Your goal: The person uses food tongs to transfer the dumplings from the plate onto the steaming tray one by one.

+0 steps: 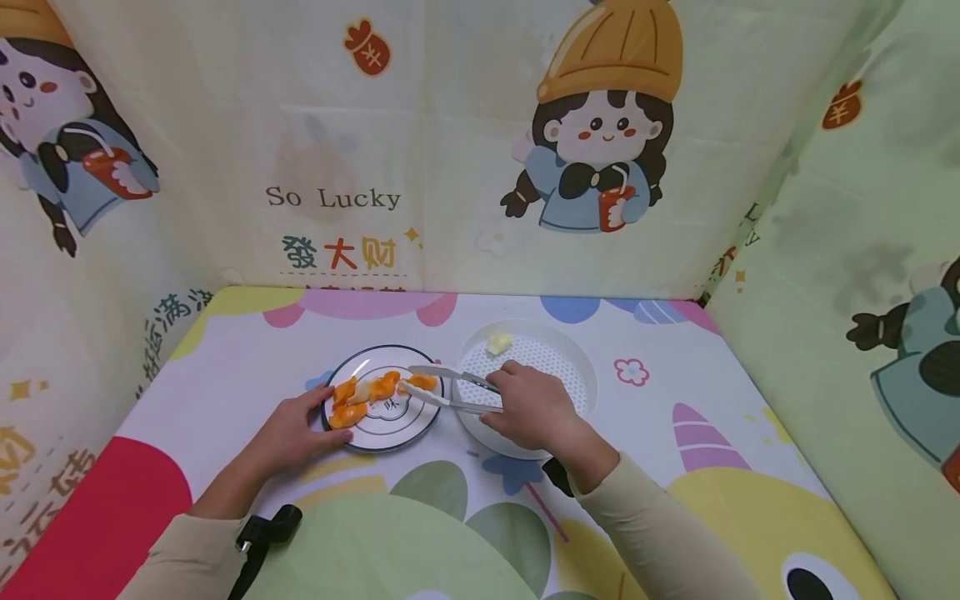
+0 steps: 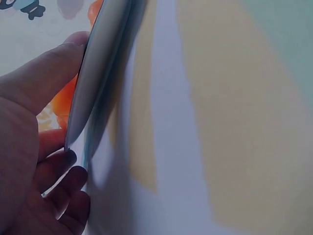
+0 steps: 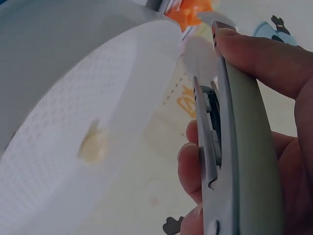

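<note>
The left hand (image 1: pixel 288 433) grips the left edge of a white plate (image 1: pixel 397 440) with dark ring lines. In the left wrist view, its thumb lies over the rim of the plate (image 2: pixel 100 68), its fingertips around the lower edge. Several glossy orange pieces (image 1: pixel 385 385) lie on the plate beside a pale piece (image 1: pixel 362 392). My right hand (image 1: pixel 536 408) holds metal tongs (image 1: pixel 467 407) with a pale green handle (image 3: pixel 254 147). Their arms stand apart, reaching over the plate's right side, with the tips around the rightmost orange piece (image 1: pixel 422 382).
Right of the plate, partly under the right hand, is a white round basket (image 1: pixel 590 379) with a perforated bottom. A pale yellow piece (image 1: pixel 498 342) lies near its far side. A printed cloth (image 1: pixel 637 433) covers the table, and printed curtains (image 1: pixel 465 150) enclose it behind and at the sides.
</note>
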`<state>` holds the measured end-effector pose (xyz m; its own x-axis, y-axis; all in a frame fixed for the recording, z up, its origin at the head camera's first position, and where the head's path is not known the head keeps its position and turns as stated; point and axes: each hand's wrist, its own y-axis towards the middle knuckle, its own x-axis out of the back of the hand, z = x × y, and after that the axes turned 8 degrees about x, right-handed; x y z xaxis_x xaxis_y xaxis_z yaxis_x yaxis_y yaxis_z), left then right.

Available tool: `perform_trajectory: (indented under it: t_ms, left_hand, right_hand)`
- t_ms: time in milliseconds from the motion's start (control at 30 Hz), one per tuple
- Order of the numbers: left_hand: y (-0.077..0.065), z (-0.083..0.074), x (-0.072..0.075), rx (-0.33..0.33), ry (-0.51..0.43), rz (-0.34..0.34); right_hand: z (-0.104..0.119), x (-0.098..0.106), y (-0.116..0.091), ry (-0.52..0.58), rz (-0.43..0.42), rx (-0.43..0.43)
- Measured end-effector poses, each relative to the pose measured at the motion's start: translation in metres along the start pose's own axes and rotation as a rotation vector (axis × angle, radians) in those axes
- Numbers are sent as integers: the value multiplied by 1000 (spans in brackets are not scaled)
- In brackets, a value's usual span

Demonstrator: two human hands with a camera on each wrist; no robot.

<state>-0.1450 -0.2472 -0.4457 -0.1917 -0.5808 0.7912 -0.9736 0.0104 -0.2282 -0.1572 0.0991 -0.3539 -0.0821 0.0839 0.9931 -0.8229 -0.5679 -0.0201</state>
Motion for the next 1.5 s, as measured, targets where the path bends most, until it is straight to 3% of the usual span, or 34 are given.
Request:
perform_trajectory:
  t_ms: [400,933,1500]
  left_hand:
    - [0,1,-1,-21,-4,-19]
    - [0,0,1,-17,1,-11]
    - [-4,-2,2,-24,15,-15]
  right_hand:
    - [7,-4,8,-26,32,-21]
    - [5,-1,-1,29,66,8]
    - [10,-8,6,-136,21,33]
